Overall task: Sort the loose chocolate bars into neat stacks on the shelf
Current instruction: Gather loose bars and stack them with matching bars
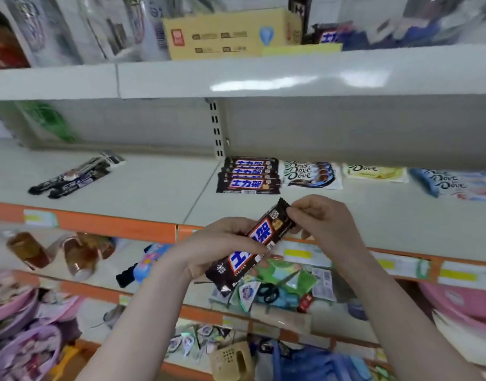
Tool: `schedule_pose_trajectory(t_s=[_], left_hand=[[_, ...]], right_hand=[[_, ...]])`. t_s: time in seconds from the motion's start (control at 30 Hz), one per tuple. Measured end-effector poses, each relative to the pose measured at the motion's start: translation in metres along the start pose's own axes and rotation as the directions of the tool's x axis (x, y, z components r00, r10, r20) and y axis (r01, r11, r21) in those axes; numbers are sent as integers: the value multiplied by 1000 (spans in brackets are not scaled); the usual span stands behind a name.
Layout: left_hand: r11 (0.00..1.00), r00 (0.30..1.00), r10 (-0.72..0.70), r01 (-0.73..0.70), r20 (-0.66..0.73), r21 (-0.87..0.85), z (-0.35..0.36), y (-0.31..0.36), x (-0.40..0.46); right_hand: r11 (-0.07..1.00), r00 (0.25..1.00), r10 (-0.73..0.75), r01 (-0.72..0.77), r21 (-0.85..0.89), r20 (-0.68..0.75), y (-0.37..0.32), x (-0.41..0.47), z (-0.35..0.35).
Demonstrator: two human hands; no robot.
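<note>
One dark bar (252, 243) gripped by left hand (222, 243), pinched by right hand (318, 218). Beyond it, neat stack (248, 176); far left of stack, loose bars (71, 177) unsorted.

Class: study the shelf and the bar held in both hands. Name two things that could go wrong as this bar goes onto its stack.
1. The Snickers stack is already fanned forward; adding the held Snickers bar could slide it apart.
2. The Dove bars lie right beside that stack, so a careless placement could nudge them.
3. The right hand only pinches the wrapper's end; if the left hand lets go, the bar may drop.
</note>
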State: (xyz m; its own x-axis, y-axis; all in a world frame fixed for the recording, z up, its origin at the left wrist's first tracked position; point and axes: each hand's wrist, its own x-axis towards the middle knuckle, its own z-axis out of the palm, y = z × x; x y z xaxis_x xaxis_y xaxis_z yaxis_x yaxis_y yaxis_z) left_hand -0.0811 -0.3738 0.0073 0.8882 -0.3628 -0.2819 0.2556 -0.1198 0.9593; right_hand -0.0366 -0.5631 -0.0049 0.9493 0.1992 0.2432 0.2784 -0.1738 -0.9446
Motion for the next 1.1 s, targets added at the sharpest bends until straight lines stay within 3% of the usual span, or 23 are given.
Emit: schedule_pose_trajectory(t_s=[0.1,0.27,0.33,0.43,0.53,0.63,0.7,0.8,0.87,0.93,1.1], left_hand=[[996,992,77,-72,-101,47,-38,-3,-10],[989,948,120,-140,-295,-49,-79,-9,5],[989,949,133,-144,-286,-18,-88,-7,17],[993,960,119,-118,-255,20,-102,-1,34],[989,970,117,-94,-211,115,-114,6,54],[980,982,103,-74,-157,185,-120,11,75],[976,985,109,-80,-137,203,-121,12,88],[949,970,177,-124,-166,291,-121,6,103],[858,938,286,-159,-197,489,-125,0,110],[705,904,399,-196,-152,682,-132,-6,112],[352,833,553,-241,6,904,-143,-16,117]], right_hand=[[994,997,68,-64,87,-43,1,13,16],[983,990,138,-132,126,-42,14,34,35],[997,995,75,-73,28,-71,21,45,38],[975,992,-118,123,-183,37,29,60,33],[829,940,-259,335,-447,224,34,72,27],[583,882,-344,469,-664,322,43,83,23],[431,856,-384,497,-753,345,47,88,22],[307,840,-398,500,-810,368,53,95,21],[244,834,-396,499,-831,384,54,100,24],[226,840,-381,491,-841,388,54,104,28],[202,856,-330,476,-856,398,54,113,30]])
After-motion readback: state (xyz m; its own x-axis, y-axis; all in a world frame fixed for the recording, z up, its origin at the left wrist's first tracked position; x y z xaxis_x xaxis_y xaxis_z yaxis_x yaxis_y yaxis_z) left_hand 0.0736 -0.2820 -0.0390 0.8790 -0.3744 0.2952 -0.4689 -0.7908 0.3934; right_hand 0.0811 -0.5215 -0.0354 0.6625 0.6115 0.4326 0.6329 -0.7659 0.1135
